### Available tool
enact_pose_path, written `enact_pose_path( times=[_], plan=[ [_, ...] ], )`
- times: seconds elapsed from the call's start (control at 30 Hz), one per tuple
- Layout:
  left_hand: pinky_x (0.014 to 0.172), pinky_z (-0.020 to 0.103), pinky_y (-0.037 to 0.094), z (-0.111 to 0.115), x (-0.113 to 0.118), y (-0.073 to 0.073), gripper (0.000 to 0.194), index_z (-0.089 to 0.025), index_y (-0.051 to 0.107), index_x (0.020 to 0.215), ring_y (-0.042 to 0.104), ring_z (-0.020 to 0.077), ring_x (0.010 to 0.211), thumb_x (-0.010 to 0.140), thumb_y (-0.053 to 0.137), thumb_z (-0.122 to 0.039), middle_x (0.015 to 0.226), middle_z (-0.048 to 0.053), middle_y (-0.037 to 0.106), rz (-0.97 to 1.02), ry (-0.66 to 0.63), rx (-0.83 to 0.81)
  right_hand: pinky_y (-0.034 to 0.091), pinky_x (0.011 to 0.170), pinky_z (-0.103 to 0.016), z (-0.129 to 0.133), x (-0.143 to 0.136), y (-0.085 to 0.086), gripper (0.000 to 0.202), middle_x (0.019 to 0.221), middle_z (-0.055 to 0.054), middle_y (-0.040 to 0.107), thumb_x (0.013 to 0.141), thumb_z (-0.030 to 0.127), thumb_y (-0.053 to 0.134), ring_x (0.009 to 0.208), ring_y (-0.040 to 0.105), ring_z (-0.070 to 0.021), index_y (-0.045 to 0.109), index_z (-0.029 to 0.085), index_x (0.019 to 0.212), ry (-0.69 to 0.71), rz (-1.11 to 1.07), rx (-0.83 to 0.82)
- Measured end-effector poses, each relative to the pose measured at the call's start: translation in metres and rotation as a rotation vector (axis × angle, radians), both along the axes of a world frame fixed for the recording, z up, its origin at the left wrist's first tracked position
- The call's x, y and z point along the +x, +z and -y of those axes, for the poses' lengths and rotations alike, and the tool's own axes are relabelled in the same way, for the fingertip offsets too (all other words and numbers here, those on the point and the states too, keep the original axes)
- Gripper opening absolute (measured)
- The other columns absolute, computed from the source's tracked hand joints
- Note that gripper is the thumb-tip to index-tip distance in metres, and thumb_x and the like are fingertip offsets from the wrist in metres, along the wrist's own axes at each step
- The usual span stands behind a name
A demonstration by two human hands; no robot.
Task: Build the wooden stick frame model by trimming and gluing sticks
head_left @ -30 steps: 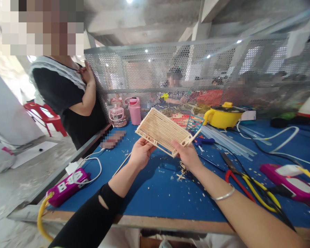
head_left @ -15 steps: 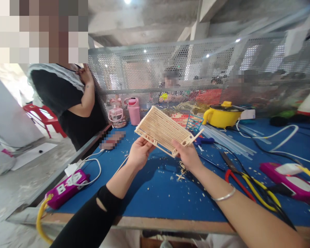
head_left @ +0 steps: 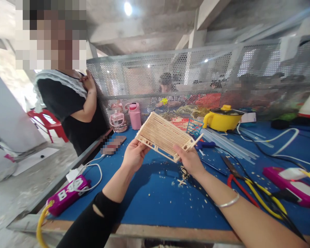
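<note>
A panel of thin wooden sticks (head_left: 162,132), joined side by side in a frame, is held tilted above the blue table. My left hand (head_left: 134,154) is closed on its lower left edge, thumb in front. My right hand (head_left: 191,159) grips the lower right corner, thumb on the slats; a loose-ended stick juts out beside it. The fingers behind the panel are hidden. Under the right hand lie small wood scraps (head_left: 181,182). A blue glue gun (head_left: 208,144) rests behind that hand, partly covered.
Red-and-yellow-handled cutters (head_left: 248,186), clear glue sticks (head_left: 229,146) and a yellow pot (head_left: 223,120) are on the right. Purple power strips (head_left: 68,194) sit at both sides, with cables. A phone (head_left: 114,144) and pink bottles (head_left: 134,116) stand left. A person (head_left: 74,110) is beside the table.
My left hand has shifted slightly left along the panel's edge. The whole view sits a little lower in the picture; both hands still hold the panel.
</note>
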State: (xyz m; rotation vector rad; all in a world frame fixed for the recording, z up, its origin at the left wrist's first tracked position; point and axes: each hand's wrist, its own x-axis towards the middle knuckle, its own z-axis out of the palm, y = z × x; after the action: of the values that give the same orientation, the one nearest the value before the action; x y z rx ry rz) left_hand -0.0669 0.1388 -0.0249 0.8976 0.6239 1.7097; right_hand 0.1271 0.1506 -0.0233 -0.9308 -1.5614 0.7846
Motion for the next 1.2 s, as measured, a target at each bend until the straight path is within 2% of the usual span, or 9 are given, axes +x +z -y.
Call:
enact_pose_path(
  times=[0.17,0.33,0.43,0.5,0.63,0.77,1.0,1.13,1.2],
  plan=[
    [0.076,0.024,0.053,-0.002,-0.004,-0.002,0.03,-0.015,0.069,0.086,0.067,0.0112,0.073,0.061,0.082,-0.026,0.083,0.002,0.072,0.004,0.008,0.004,0.056,0.06,-0.033,0.0,-0.002,0.001,0.039,0.061,-0.003,0.067,0.073,0.056,0.061,0.072,0.067,-0.0249,0.066,0.021,0.089,0.036,-0.029,-0.161],
    [0.077,0.024,0.053,-0.003,-0.003,-0.003,0.028,-0.015,0.069,0.085,0.067,0.0108,0.074,0.06,0.081,-0.021,0.082,0.002,0.072,-0.002,0.018,-0.002,0.053,0.085,-0.033,0.004,-0.002,0.003,0.032,0.074,-0.004,0.07,0.072,0.053,0.063,0.1,0.064,-0.025,0.065,0.023,0.083,-0.014,-0.025,-0.047],
    [0.077,0.025,0.053,-0.002,-0.003,-0.002,0.03,-0.015,0.068,0.084,0.067,0.0114,0.073,0.059,0.082,-0.022,0.082,0.002,0.071,-0.014,0.016,-0.005,0.054,0.08,-0.034,0.002,-0.003,0.0,0.036,0.076,-0.005,0.07,0.071,0.054,0.064,0.091,0.066,-0.0246,0.064,0.022,0.087,-0.004,-0.05,-0.085],
    [0.075,0.024,0.054,-0.001,-0.003,0.0,0.031,-0.015,0.068,0.085,0.067,0.0111,0.073,0.06,0.082,-0.025,0.082,0.002,0.071,-0.014,0.01,-0.015,0.055,0.059,-0.033,-0.001,-0.005,-0.004,0.042,0.069,-0.003,0.068,0.07,0.057,0.064,0.07,0.066,-0.0225,0.063,0.022,0.093,0.052,-0.132,-0.196],
    [0.062,0.016,0.052,0.003,0.001,0.003,0.028,-0.015,0.065,0.084,0.066,0.0083,0.068,0.064,0.08,-0.028,0.079,0.001,0.07,0.006,0.011,-0.113,0.031,0.03,-0.024,-0.008,-0.007,-0.007,0.051,0.049,0.005,0.055,0.068,0.062,0.063,0.034,0.043,-0.0113,0.058,0.022,0.099,0.147,-0.309,-0.416],
    [0.055,0.013,0.051,0.004,0.008,0.001,0.016,-0.015,0.061,0.077,0.067,0.0082,0.068,0.071,0.074,-0.022,0.077,0.002,0.069,0.039,0.043,-0.254,0.017,0.028,-0.018,-0.013,-0.001,-0.002,0.051,0.041,0.006,0.048,0.073,0.07,0.049,0.029,0.035,-0.0065,0.056,0.021,0.08,0.214,-0.349,-0.663],
    [0.049,0.014,0.048,0.009,0.017,-0.003,0.015,-0.015,0.061,0.08,0.066,0.009,0.059,0.074,0.071,-0.024,0.072,0.003,0.069,-0.041,0.062,-0.355,0.011,0.029,-0.013,-0.022,0.014,0.008,0.053,0.036,0.005,0.044,0.079,0.07,0.038,0.025,0.024,-0.003,0.043,0.02,0.063,0.284,-0.353,-1.016],
    [0.041,0.018,0.037,0.014,0.006,0.002,0.031,-0.015,0.064,0.072,0.052,0.0085,0.041,0.075,0.065,-0.046,0.049,-0.002,0.056,-0.385,0.355,-0.226,0.012,0.028,-0.011,-0.028,0.024,0.013,0.049,0.035,0.006,0.041,0.081,0.065,0.037,0.025,0.022,-0.003,0.042,0.02,0.062,0.288,-0.331,-1.091],
    [0.053,0.018,0.043,0.015,-0.004,0.004,0.027,-0.017,0.066,0.085,0.06,0.0112,0.059,0.074,0.067,-0.042,0.065,0.001,0.063,-0.469,0.544,-0.026,0.013,0.028,-0.011,-0.028,0.028,0.015,0.049,0.036,0.005,0.042,0.082,0.065,0.037,0.025,0.023,-0.0029,0.044,0.02,0.064,0.304,-0.313,-1.116]
  ],
)
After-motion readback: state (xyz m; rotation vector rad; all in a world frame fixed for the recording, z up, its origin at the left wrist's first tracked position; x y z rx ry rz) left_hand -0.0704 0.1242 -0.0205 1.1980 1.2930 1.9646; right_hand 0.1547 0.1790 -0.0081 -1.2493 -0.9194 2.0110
